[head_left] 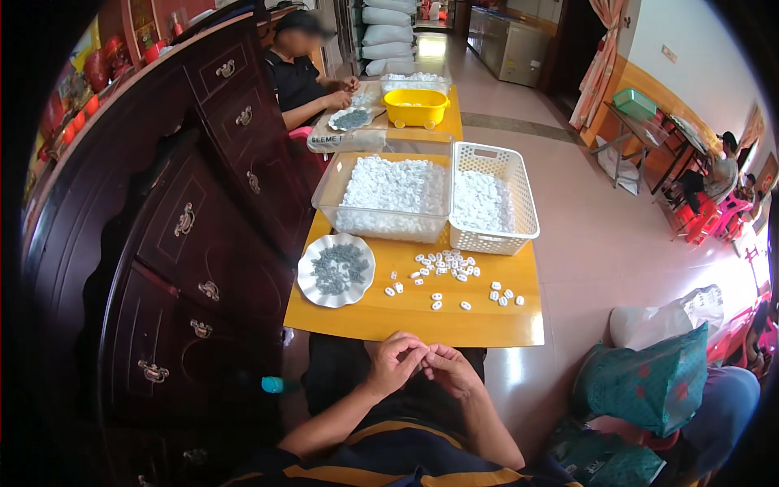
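Left hand: ours [395, 363], fingers curled, thumb and fingertips pinched in toward the other hand, just in front of the table's near edge.
Right hand: ours [453, 373], fingertips meeting the left's; whether we grip a small piece between them, we cannot tell.
White two-holed oval pieces: one loose cluster [462, 277] on the tabletop beyond our hands, a few strays toward us, a smaller group to the right.
Scalloped white dish [306, 280]: at the table's left edge, holding a heap of small grey pieces [339, 269].
Clear plastic bin [385, 230]: behind the dish, heaped with small white pieces.
White perforated basket [492, 241]: just right of the bin, also loaded with white pieces.
Yellow-brown table [381, 321]: bears all these before us.
Yellow wheeled tub [415, 110]: farther off, near a seated co-worker [294, 81] whose hands we see over a second grey-filled dish [337, 126].
Dark wooden cabinet [166, 243]: along our left.
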`<state>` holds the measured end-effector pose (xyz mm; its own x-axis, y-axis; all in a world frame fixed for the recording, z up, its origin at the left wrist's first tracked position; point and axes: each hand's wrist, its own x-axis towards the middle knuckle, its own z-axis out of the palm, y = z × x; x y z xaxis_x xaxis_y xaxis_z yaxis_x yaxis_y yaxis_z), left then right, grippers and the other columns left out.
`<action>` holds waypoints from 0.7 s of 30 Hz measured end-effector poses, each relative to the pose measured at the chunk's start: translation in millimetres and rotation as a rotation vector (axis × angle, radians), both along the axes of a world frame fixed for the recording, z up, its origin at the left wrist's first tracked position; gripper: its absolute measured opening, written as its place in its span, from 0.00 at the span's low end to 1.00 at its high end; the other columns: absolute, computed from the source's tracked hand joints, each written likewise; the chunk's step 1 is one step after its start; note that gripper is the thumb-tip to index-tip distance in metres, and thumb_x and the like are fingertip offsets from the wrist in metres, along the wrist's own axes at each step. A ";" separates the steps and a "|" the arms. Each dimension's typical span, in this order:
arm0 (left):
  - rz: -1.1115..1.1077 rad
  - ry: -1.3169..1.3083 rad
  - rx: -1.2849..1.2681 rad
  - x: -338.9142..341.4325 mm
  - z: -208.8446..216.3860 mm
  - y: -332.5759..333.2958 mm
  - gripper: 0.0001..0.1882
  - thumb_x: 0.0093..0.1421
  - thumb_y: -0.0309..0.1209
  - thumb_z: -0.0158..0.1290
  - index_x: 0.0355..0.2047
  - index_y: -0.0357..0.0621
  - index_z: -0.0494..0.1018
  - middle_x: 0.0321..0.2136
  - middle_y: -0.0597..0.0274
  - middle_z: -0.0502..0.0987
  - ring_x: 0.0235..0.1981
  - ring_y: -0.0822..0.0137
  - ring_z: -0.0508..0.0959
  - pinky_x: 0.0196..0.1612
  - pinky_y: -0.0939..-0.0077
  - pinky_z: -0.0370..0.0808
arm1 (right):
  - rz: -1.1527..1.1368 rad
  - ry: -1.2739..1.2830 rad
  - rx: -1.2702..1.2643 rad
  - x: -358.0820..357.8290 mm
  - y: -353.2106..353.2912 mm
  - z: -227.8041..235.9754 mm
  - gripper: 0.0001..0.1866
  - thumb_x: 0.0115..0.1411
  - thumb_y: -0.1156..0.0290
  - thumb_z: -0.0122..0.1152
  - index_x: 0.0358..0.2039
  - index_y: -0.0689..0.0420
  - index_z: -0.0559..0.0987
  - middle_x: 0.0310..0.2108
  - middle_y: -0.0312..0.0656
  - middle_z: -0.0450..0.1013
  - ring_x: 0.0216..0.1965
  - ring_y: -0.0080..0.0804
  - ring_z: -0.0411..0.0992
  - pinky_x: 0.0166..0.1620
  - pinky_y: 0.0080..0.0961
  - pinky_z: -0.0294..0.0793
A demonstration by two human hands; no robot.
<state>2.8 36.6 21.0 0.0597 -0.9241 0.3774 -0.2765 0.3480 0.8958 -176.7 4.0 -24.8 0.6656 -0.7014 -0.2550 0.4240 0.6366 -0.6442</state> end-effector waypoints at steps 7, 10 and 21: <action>-0.036 -0.095 -0.026 5.2 2.0 -2.8 0.04 0.57 0.20 0.64 0.34 0.37 0.82 0.29 0.59 0.81 0.29 0.64 0.82 0.34 0.73 0.76 | 0.000 0.012 0.027 -1.9 -5.4 -7.3 0.08 0.69 0.65 0.63 0.38 0.56 0.81 0.31 0.32 0.78 0.30 0.19 0.73 0.35 0.17 0.74; -0.038 -0.120 0.002 7.0 1.1 -3.2 0.06 0.57 0.18 0.64 0.35 0.37 0.83 0.30 0.58 0.82 0.30 0.65 0.82 0.34 0.75 0.76 | -0.033 0.025 -0.001 -0.2 -3.7 -6.0 0.08 0.69 0.65 0.63 0.37 0.56 0.82 0.29 0.32 0.78 0.29 0.18 0.73 0.35 0.16 0.72; 0.043 -0.287 -0.012 8.6 -3.9 4.0 0.02 0.59 0.22 0.61 0.31 0.37 0.78 0.27 0.54 0.79 0.27 0.59 0.81 0.33 0.70 0.76 | -0.185 0.246 -0.001 10.7 15.4 -11.6 0.09 0.69 0.66 0.60 0.37 0.56 0.82 0.29 0.32 0.77 0.29 0.18 0.72 0.35 0.16 0.71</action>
